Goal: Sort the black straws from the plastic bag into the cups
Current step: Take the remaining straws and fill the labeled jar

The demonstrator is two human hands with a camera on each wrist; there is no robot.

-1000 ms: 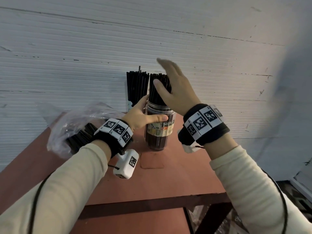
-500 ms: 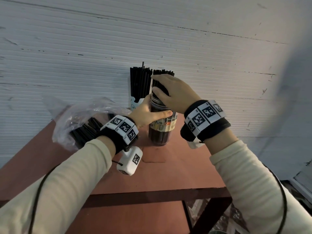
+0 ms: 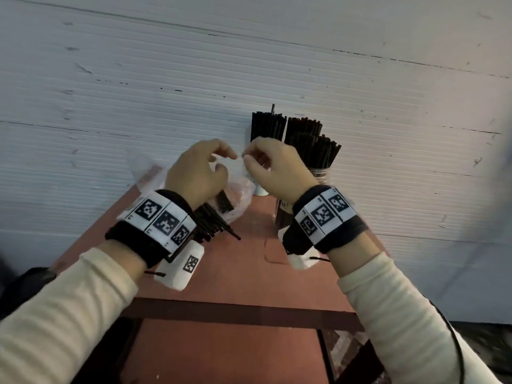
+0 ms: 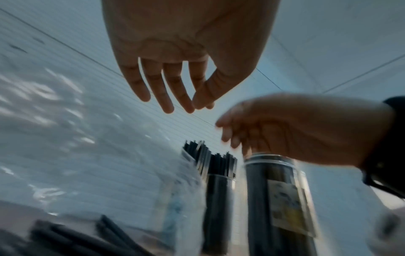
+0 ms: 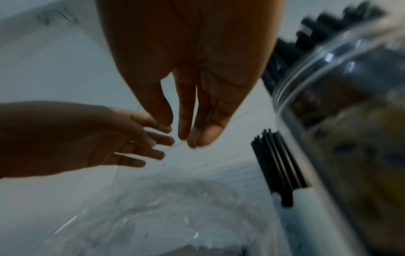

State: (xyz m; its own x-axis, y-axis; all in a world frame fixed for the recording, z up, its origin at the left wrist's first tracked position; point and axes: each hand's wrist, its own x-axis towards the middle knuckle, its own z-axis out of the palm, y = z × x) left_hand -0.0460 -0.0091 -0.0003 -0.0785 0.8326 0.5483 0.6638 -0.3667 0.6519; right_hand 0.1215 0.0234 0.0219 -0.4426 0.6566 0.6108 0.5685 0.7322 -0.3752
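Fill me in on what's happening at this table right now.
A person is sorting black straws out of a clear plastic bag on a reddish table. Both hands are raised over the bag: the left hand and right hand meet fingertip to fingertip, apparently at the bag's top edge; any grip is too blurred to confirm. Loose straws stick out of the bag. Behind, a clear jar and a white cup already stand packed with straws.
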